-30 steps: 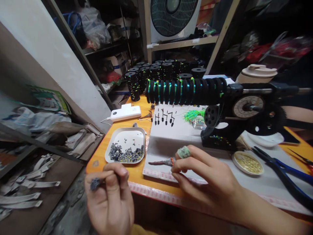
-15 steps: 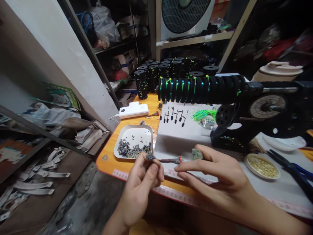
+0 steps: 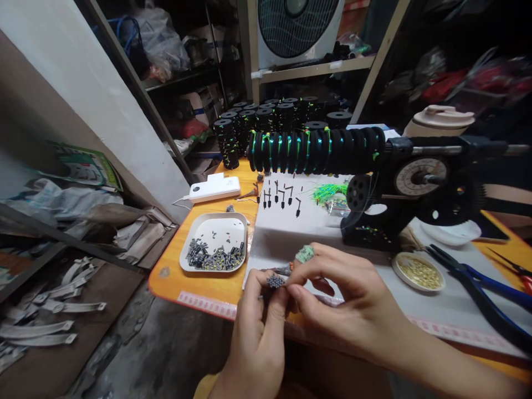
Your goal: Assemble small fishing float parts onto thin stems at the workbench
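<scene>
My left hand (image 3: pixel 260 338) is closed around a bundle of thin dark pieces (image 3: pixel 275 281), whose packed grey-blue ends face up between thumb and fingers. Right beside it, my right hand (image 3: pixel 349 291) pinches thumb and forefinger together at the edge of that bundle; whatever is in the pinch is too small to make out. A green-ended bundle (image 3: pixel 305 254) sticks up from the other fingers of my right hand. Behind the hands lies an orange-tipped bundle (image 3: pixel 280 270), partly hidden. Small dark and yellow-marked tubes fill the front of a white tray (image 3: pixel 213 221) on the left.
A black machine (image 3: pixel 366 216) carries a roll of black rings (image 3: pixel 316 149) with green threads. To the right are a dish of gold-coloured bits (image 3: pixel 419 272) and blue-handled pliers (image 3: pixel 465 277). A white power bank (image 3: pixel 215 187) and black spools (image 3: pixel 226 141) stand farther back.
My right hand has moved left to the dark bundle, and its thumb and forefinger have closed there. The bundle's ends now tilt toward the camera. The whole view has shifted slightly.
</scene>
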Motion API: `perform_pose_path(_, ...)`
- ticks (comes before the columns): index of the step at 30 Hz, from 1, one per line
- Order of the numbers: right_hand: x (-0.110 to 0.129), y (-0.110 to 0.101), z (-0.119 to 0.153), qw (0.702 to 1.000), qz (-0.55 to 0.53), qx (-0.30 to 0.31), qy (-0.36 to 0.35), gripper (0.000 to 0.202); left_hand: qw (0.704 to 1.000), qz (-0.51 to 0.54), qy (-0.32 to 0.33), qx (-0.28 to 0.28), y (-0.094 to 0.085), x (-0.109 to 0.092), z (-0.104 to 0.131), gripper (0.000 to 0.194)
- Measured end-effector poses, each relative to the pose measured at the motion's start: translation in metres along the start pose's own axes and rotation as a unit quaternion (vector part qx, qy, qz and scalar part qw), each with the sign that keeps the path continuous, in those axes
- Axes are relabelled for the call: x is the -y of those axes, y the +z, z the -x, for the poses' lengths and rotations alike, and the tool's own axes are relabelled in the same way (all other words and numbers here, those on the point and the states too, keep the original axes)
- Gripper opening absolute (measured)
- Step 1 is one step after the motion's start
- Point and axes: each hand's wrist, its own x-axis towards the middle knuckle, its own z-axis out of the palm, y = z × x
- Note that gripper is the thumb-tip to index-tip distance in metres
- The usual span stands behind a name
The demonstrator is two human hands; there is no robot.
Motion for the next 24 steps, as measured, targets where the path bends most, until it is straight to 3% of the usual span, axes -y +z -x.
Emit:
perform_pose_path(5, -0.002, 0.0, 0.0, 1.0, 0.0, -0.003, -0.014, 0.014, 1.0, -0.025, 0.016, 0.002, -0.001, 0.006, 0.001, 0.018)
perform_pose_path(10, -0.002, 0.001, 0.001, 1.0, -0.001, 0.01, -0.004, 0.01, 0.99, -0.129, 0.044, -0.047, 0.001, 0.01, 0.006, 0.026)
perform_pose_path(14, 0.001, -0.001, 0.0, 1.0, 0.002, 0.011, 0.0, 0.011, 0.997, -0.017, 0.032, -0.074, 0.004, 0.011, 0.007, 0.021)
perform_pose_path(17, 0.0, -0.003, -0.001, 1.0, 0.008, 0.025, -0.014, 0.013, 0.996, 0.072, 0.005, -0.056, -0.002, 0.008, 0.002, 0.023)
perform_pose_path(21, -0.003, -0.003, -0.002, 0.996, 0.06, 0.047, -0.041, 0.014, 0.997, 0.071, 0.034, -0.026, -0.014, 0.003, -0.001, 0.026)
perform_pose_path(24, -0.006, 0.001, -0.001, 0.991, 0.096, 0.051, -0.079, 0.013, 0.996, 0.06, 0.033, -0.049, -0.015, -0.001, 0.0, 0.028)
